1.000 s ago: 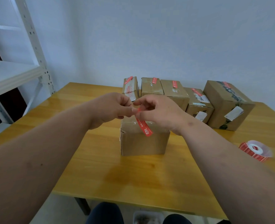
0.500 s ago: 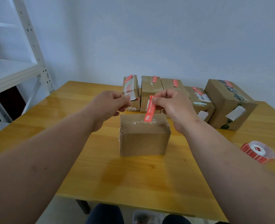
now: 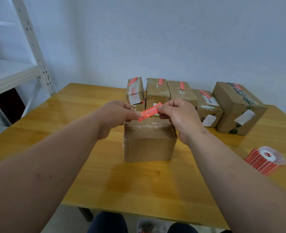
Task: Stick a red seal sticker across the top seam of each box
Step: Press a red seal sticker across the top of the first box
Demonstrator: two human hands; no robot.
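At the far left we see a white metal shelf [image 3: 13, 71] standing beside the wooden surface [image 3: 92, 105]. Moving inward, our left hand [image 3: 117, 115] pinches the lower left end of a red seal sticker [image 3: 149, 111], and our right hand [image 3: 179, 115] pinches its upper right end, so the strip is stretched between them, tilted, in the air just above the top of the near box [image 3: 149, 142] (we cannot tell whether it touches the cardboard yet). That box stands alone at the middle of the surface. Behind the hands a row of five boxes [image 3: 181, 91] runs along the far edge, each with a red strip on top. Furthest right, near the surface's edge, a roll of red stickers [image 3: 264, 159] lies well apart from the near box.
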